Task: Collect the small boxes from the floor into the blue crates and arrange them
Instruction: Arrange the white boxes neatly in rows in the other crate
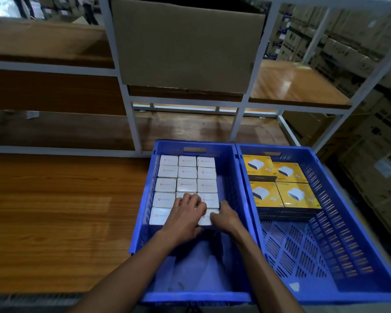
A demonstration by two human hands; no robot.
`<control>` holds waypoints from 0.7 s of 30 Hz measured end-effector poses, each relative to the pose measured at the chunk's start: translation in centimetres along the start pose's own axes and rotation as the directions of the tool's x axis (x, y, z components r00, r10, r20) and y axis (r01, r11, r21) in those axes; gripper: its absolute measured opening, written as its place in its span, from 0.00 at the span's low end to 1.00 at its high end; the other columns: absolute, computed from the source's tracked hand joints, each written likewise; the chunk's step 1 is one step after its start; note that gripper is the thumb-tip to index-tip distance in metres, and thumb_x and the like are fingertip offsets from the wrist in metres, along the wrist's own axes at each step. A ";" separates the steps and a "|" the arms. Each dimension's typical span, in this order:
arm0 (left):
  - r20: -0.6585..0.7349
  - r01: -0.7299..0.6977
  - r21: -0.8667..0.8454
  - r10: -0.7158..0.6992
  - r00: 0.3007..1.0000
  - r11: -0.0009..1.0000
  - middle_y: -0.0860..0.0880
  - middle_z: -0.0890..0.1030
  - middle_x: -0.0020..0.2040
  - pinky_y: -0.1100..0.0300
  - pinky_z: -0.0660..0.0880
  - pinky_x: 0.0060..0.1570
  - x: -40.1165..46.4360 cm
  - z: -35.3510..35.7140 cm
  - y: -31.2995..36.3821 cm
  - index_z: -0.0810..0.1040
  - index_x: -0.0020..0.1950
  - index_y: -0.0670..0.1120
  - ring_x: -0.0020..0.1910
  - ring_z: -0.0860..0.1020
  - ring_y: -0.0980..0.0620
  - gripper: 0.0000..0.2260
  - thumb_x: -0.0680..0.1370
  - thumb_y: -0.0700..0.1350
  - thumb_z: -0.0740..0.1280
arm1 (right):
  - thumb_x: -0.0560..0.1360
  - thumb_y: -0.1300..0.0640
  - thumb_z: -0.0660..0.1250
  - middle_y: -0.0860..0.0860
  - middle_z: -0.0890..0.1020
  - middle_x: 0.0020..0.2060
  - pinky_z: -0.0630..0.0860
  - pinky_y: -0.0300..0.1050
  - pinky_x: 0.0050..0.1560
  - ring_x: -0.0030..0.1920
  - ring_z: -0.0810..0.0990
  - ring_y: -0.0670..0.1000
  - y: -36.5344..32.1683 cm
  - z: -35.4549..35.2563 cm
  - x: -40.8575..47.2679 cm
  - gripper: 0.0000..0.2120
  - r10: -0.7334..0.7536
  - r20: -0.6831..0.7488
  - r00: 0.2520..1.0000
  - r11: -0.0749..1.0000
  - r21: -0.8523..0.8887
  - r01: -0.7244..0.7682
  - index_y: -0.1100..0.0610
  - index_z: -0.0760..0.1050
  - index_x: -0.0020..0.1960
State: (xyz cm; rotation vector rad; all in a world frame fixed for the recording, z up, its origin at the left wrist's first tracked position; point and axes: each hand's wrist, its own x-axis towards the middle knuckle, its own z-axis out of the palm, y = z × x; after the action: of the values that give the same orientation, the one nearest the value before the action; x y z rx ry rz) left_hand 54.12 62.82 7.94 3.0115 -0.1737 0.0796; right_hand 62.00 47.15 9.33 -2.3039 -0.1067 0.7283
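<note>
Two blue crates are set side by side on a wooden shelf (54, 211). The left crate (142, 213) is filled at its far end with white boxes (186, 172), laid flat in three columns and touching one another. The right crate (352, 208) holds yellow boxes (280, 184), stacked in its far half.

The left hand (185, 213) is placed palm down on the nearest rows of white boxes, in the middle column. Its fingers (190, 199) are slightly spread and bent, with the tips pressed on the box tops.

The right hand (226, 216) is placed at the near right corner of the block. The nearest right box (204, 219) is held between its fingers on top and the thumb at the right edge.

A large carton (185, 46) is seen on the rack (131, 114) behind the crates.
</note>
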 end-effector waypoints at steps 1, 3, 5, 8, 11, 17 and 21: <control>0.004 0.004 0.003 -0.004 1.000 1.000 0.50 0.70 0.64 0.48 0.69 0.61 -0.1 0.0 0.0 0.70 0.59 0.53 0.62 0.68 0.45 0.21 0.72 0.58 0.73 | 0.80 0.56 0.64 0.59 0.80 0.65 0.77 0.47 0.53 0.60 0.80 0.59 -0.4 -0.1 0.4 0.21 -0.004 -0.015 1.000 1.000 0.013 0.005 0.57 0.67 0.71; 0.010 0.013 0.008 -0.013 1.000 1.000 0.50 0.70 0.65 0.48 0.70 0.60 -0.1 0.0 0.1 0.71 0.60 0.52 0.62 0.69 0.45 0.22 0.71 0.57 0.73 | 0.83 0.51 0.63 0.60 0.78 0.68 0.73 0.47 0.55 0.65 0.78 0.61 -1.2 -0.5 1.9 0.22 -0.019 -0.052 0.998 0.999 0.050 0.022 0.59 0.65 0.73; 0.011 0.020 0.014 -0.020 1.000 1.000 0.50 0.70 0.64 0.48 0.70 0.59 -0.2 0.0 0.2 0.71 0.60 0.52 0.61 0.69 0.44 0.22 0.71 0.56 0.73 | 0.84 0.48 0.61 0.60 0.74 0.73 0.72 0.50 0.64 0.71 0.74 0.62 -2.2 -0.9 3.5 0.28 -0.018 -0.075 0.997 0.994 0.102 0.026 0.58 0.60 0.79; 0.011 0.027 0.012 -0.027 1.000 1.000 0.50 0.71 0.64 0.49 0.70 0.58 -0.3 0.0 0.2 0.71 0.59 0.52 0.61 0.70 0.44 0.22 0.70 0.55 0.74 | 0.85 0.46 0.58 0.61 0.68 0.78 0.68 0.55 0.73 0.76 0.69 0.64 -3.5 -0.9 6.2 0.32 0.020 -0.085 0.996 0.985 0.170 -0.005 0.58 0.52 0.84; 0.014 0.021 0.001 -0.021 1.000 1.000 0.50 0.70 0.65 0.48 0.70 0.59 -0.4 -0.1 0.1 0.70 0.60 0.52 0.62 0.69 0.44 0.23 0.70 0.55 0.74 | 0.85 0.46 0.58 0.60 0.72 0.75 0.71 0.55 0.72 0.72 0.73 0.63 -4.1 -0.4 8.4 0.29 0.046 -0.082 0.996 0.972 0.233 -0.026 0.59 0.59 0.81; 0.005 0.013 -0.010 -0.013 1.000 1.000 0.50 0.70 0.66 0.48 0.70 0.59 -0.4 0.0 -0.1 0.70 0.60 0.52 0.62 0.69 0.44 0.22 0.71 0.55 0.73 | 0.85 0.56 0.60 0.53 0.80 0.65 0.76 0.51 0.64 0.63 0.80 0.56 -3.0 1.1 9.1 0.16 -0.056 -0.116 0.992 0.909 0.406 0.099 0.55 0.71 0.72; 0.004 0.013 -0.026 -0.013 1.000 1.000 0.50 0.70 0.64 0.49 0.70 0.58 -0.3 0.2 -0.1 0.70 0.59 0.52 0.60 0.69 0.45 0.22 0.69 0.53 0.74 | 0.86 0.57 0.58 0.51 0.81 0.63 0.74 0.45 0.57 0.59 0.81 0.53 -2.1 1.2 9.4 0.16 -0.086 -0.097 0.992 0.879 0.461 0.122 0.54 0.72 0.73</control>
State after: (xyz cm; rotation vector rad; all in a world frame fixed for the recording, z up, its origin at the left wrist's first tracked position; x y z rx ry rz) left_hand 53.87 62.87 7.71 2.9865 -0.1537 0.0695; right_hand 69.53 51.98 5.54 -1.8431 -0.0165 0.5411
